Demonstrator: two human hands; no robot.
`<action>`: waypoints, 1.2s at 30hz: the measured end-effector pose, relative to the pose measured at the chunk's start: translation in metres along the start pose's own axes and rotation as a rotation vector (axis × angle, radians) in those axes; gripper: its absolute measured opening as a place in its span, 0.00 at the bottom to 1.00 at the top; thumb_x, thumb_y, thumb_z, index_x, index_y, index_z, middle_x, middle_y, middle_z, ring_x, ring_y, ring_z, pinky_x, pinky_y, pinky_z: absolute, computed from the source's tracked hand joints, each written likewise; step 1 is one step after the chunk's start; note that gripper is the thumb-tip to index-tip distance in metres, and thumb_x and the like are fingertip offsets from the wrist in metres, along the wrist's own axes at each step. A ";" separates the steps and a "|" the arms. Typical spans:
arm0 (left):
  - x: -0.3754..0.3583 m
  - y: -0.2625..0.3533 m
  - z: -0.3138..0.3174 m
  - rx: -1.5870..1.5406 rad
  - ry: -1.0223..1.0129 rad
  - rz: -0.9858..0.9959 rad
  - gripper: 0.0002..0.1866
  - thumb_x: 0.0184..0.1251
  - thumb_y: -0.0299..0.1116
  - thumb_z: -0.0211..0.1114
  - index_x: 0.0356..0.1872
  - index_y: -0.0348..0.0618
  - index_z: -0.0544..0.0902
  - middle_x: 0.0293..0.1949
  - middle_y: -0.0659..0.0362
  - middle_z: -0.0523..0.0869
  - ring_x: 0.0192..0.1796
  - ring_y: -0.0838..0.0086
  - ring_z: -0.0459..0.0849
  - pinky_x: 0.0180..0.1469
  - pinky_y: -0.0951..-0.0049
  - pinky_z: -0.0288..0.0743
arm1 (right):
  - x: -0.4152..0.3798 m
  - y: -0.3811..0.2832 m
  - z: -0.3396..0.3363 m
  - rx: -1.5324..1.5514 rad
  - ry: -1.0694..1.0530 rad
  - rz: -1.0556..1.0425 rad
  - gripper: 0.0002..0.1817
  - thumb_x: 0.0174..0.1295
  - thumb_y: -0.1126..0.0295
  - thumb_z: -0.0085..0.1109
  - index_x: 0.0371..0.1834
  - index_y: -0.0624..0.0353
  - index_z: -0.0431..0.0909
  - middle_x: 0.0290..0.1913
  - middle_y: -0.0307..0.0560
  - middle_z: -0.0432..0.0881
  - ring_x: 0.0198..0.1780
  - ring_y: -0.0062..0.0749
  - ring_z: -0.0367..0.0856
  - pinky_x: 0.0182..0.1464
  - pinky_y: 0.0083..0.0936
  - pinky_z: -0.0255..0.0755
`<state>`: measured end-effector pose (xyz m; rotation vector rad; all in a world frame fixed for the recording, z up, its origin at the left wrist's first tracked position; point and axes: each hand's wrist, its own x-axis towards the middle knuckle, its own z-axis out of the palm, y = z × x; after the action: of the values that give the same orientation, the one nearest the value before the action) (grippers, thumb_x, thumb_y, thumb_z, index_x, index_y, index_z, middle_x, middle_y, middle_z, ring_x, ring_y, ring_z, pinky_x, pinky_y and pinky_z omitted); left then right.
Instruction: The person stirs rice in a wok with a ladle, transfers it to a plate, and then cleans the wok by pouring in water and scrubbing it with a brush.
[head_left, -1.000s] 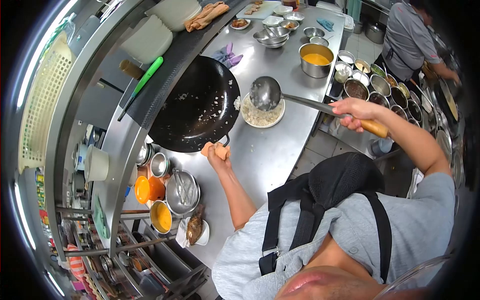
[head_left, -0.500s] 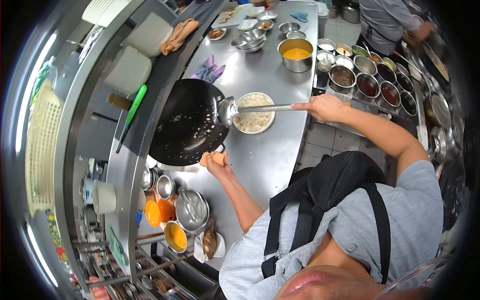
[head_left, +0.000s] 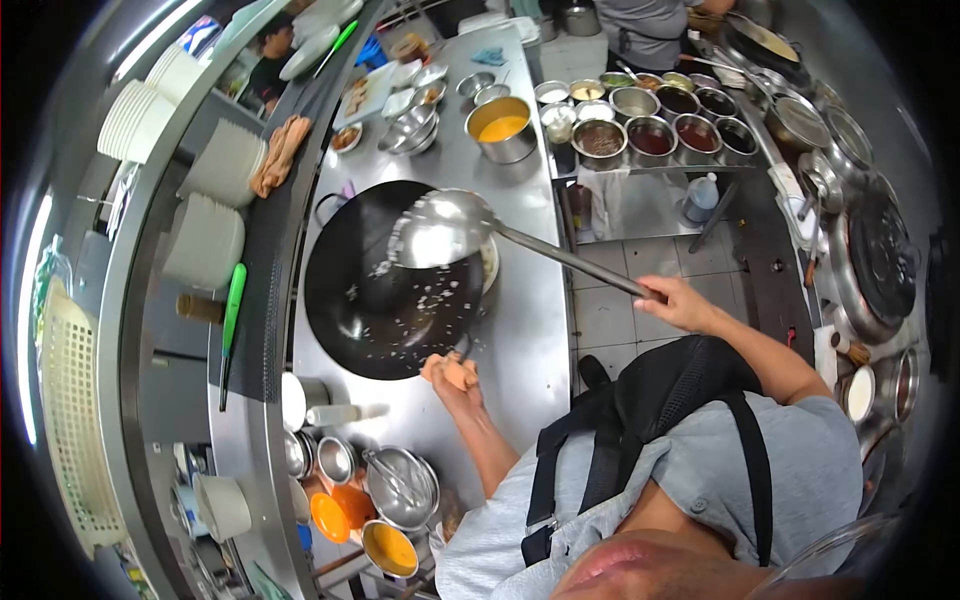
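A large black wok (head_left: 345, 300) with scattered white rice grains sits over the steel counter. My left hand (head_left: 455, 375) is closed round its near handle through a folded orange cloth (head_left: 448, 368). In my right hand (head_left: 680, 303) is the end of the long handle of a big metal ladle (head_left: 445, 228). The ladle's shiny bowl hangs above the wok's right side, with a few grains by its edge. Behind the ladle and the wok rim, a white bowl (head_left: 491, 266) is mostly hidden.
A pot of yellow liquid (head_left: 502, 130) stands at the counter's far right edge. Several sauce containers (head_left: 652, 138) line a side station. Metal bowls (head_left: 402, 488) and a yellow-filled pot (head_left: 390, 549) lie near my left arm. A shelf (head_left: 265, 300) runs along the left; a co-worker (head_left: 643, 35) stands beyond.
The ladle has moved from the rice bowl's edge to above the wok, closer to the camera. The wok now overlaps the bowl. My view has shifted, showing more of the right side.
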<state>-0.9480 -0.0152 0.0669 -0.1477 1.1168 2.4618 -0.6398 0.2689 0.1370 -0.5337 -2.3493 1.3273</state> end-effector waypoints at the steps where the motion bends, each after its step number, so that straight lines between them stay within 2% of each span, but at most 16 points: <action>1: -0.009 -0.005 0.011 -0.007 -0.022 -0.012 0.04 0.65 0.34 0.55 0.39 0.53 0.71 0.30 0.51 0.79 0.19 0.69 0.72 0.18 0.74 0.70 | -0.016 0.006 -0.001 -0.030 -0.030 0.128 0.17 0.63 0.61 0.61 0.52 0.57 0.79 0.19 0.43 0.71 0.22 0.23 0.68 0.26 0.26 0.62; 2: -0.018 -0.011 0.022 0.009 -0.036 -0.109 0.05 0.63 0.33 0.56 0.39 0.52 0.71 0.30 0.51 0.79 0.19 0.68 0.73 0.17 0.74 0.71 | -0.030 0.011 -0.001 -0.058 -0.060 0.256 0.15 0.63 0.60 0.62 0.44 0.60 0.81 0.18 0.42 0.70 0.22 0.21 0.68 0.25 0.25 0.60; 5: -0.039 -0.040 0.044 0.024 -0.148 -0.329 0.06 0.60 0.30 0.56 0.37 0.50 0.71 0.28 0.51 0.79 0.18 0.68 0.74 0.16 0.73 0.71 | -0.079 0.011 0.001 -0.025 0.043 0.305 0.15 0.63 0.58 0.62 0.36 0.62 0.80 0.16 0.43 0.69 0.21 0.23 0.66 0.25 0.27 0.58; 10: -0.103 -0.083 0.083 0.091 -0.566 -0.649 0.09 0.57 0.30 0.60 0.39 0.45 0.73 0.27 0.53 0.80 0.23 0.66 0.80 0.19 0.68 0.77 | -0.204 -0.014 0.015 -0.020 0.263 0.543 0.17 0.63 0.58 0.62 0.32 0.64 0.78 0.17 0.41 0.68 0.22 0.22 0.64 0.26 0.29 0.58; 12: -0.151 -0.092 0.097 0.183 -0.560 -0.700 0.10 0.57 0.31 0.60 0.39 0.44 0.72 0.26 0.51 0.81 0.18 0.67 0.77 0.15 0.70 0.73 | -0.282 -0.009 0.036 0.026 0.364 0.560 0.19 0.65 0.55 0.59 0.29 0.62 0.75 0.16 0.47 0.69 0.21 0.30 0.66 0.28 0.34 0.60; 13: -0.166 -0.101 0.095 0.229 -0.621 -0.747 0.09 0.58 0.32 0.60 0.38 0.45 0.72 0.26 0.52 0.81 0.16 0.68 0.76 0.14 0.71 0.73 | -0.317 -0.015 0.045 -0.016 0.430 0.569 0.18 0.65 0.59 0.59 0.27 0.62 0.72 0.18 0.48 0.70 0.24 0.26 0.69 0.29 0.32 0.64; 14: -0.185 -0.106 0.090 0.271 -0.691 -0.798 0.09 0.58 0.33 0.60 0.38 0.46 0.73 0.26 0.52 0.80 0.15 0.69 0.74 0.14 0.72 0.72 | -0.352 -0.031 0.054 0.127 0.506 0.544 0.12 0.64 0.64 0.61 0.31 0.62 0.75 0.23 0.48 0.74 0.29 0.20 0.72 0.33 0.28 0.68; 15: -0.218 -0.103 0.092 0.318 -0.748 -0.838 0.03 0.58 0.29 0.59 0.32 0.49 0.74 0.25 0.55 0.78 0.22 0.72 0.76 0.17 0.75 0.62 | -0.396 -0.021 0.078 0.211 0.615 0.556 0.09 0.63 0.66 0.61 0.34 0.62 0.77 0.25 0.47 0.75 0.31 0.18 0.73 0.35 0.27 0.70; 17: -0.259 -0.110 0.081 0.426 -0.836 -0.935 0.04 0.60 0.32 0.60 0.31 0.52 0.72 0.25 0.56 0.78 0.17 0.74 0.73 0.17 0.76 0.63 | -0.469 -0.023 0.118 0.293 0.826 0.581 0.08 0.63 0.68 0.62 0.36 0.62 0.78 0.27 0.45 0.77 0.34 0.15 0.73 0.37 0.25 0.71; 19: -0.297 -0.111 0.068 0.562 -0.911 -0.998 0.06 0.60 0.35 0.61 0.31 0.54 0.71 0.25 0.57 0.79 0.14 0.74 0.71 0.15 0.76 0.64 | -0.526 -0.048 0.151 0.342 0.914 0.605 0.12 0.65 0.64 0.62 0.36 0.64 0.78 0.25 0.33 0.72 0.31 0.15 0.67 0.33 0.21 0.64; 22: -0.350 -0.114 0.050 0.720 -1.036 -1.145 0.09 0.58 0.38 0.63 0.32 0.55 0.71 0.27 0.58 0.79 0.15 0.71 0.74 0.15 0.76 0.67 | -0.588 -0.122 0.181 0.433 1.161 0.719 0.12 0.66 0.63 0.62 0.37 0.64 0.80 0.26 0.33 0.73 0.31 0.14 0.68 0.33 0.21 0.64; 24: -0.412 -0.113 0.050 0.732 -1.038 -1.249 0.10 0.56 0.35 0.64 0.29 0.52 0.69 0.26 0.55 0.77 0.14 0.75 0.66 0.15 0.77 0.62 | -0.628 -0.148 0.204 0.465 1.328 0.781 0.13 0.66 0.63 0.61 0.38 0.64 0.80 0.26 0.33 0.74 0.31 0.14 0.68 0.33 0.20 0.64; 26: -0.439 -0.134 0.039 0.804 -1.086 -1.391 0.10 0.56 0.33 0.64 0.26 0.52 0.69 0.25 0.56 0.77 0.15 0.74 0.66 0.16 0.77 0.62 | -0.656 -0.189 0.214 0.472 1.499 0.899 0.14 0.66 0.60 0.61 0.39 0.63 0.80 0.24 0.38 0.73 0.30 0.17 0.69 0.33 0.23 0.66; 31: -0.538 -0.152 0.036 0.860 -1.115 -1.627 0.09 0.56 0.33 0.61 0.23 0.50 0.70 0.23 0.54 0.77 0.18 0.71 0.72 0.18 0.73 0.69 | -0.722 -0.240 0.242 0.059 1.825 1.019 0.14 0.65 0.64 0.61 0.44 0.64 0.80 0.23 0.33 0.71 0.26 0.14 0.64 0.28 0.19 0.60; 32: -0.536 -0.171 0.031 0.891 -1.246 -1.710 0.11 0.54 0.37 0.65 0.36 0.49 0.75 0.31 0.58 0.80 0.30 0.70 0.80 0.28 0.72 0.77 | -0.732 -0.243 0.243 0.034 1.848 1.018 0.14 0.65 0.64 0.61 0.44 0.64 0.80 0.23 0.33 0.71 0.26 0.14 0.64 0.28 0.19 0.60; 36: -0.600 -0.203 0.038 0.945 -1.305 -1.828 0.12 0.54 0.35 0.63 0.39 0.45 0.75 0.30 0.57 0.80 0.28 0.72 0.79 0.25 0.75 0.74 | -0.765 -0.250 0.229 -0.060 2.108 1.018 0.13 0.66 0.66 0.59 0.47 0.64 0.80 0.23 0.30 0.67 0.25 0.12 0.61 0.26 0.17 0.56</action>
<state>-0.3175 -0.0725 0.1131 0.4576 0.6496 0.0718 -0.1370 -0.4003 0.1331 -1.8885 -0.2341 0.1975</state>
